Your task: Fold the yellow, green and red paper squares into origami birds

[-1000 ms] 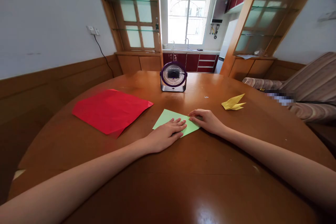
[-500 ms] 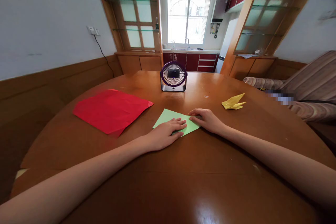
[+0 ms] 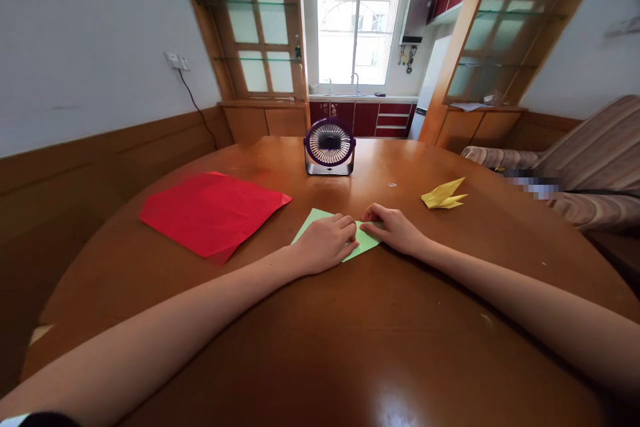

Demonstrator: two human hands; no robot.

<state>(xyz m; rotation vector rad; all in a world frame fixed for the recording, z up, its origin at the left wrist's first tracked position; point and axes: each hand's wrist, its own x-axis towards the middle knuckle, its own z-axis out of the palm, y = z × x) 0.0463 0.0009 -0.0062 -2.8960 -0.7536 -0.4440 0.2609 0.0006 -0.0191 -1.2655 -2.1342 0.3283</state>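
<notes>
A green sheet of paper (image 3: pixel 367 243), folded into a smaller shape, lies on the table under both hands. My left hand (image 3: pixel 327 240) rests across its middle, fingers curled together and fingertips down at the paper, hiding much of it. At the paper's upper right edge, my right hand (image 3: pixel 393 227) is closed, with thumb and forefinger pinching the edge. The two sets of fingertips are almost touching. A folded yellow paper piece (image 3: pixel 443 195) with pointed tips stands to the right of my right hand, apart from it.
Red paper sheets (image 3: pixel 210 213) lie on the table at the left. A small purple fan (image 3: pixel 330 145) stands on the far side of the round wooden table (image 3: pixel 320 360). A striped sofa (image 3: pixel 595 153) is beyond the table at the right.
My left hand has slid a little right and away from me over the green paper, and its flat fingers have curled. The right fingers have bent slightly more.
</notes>
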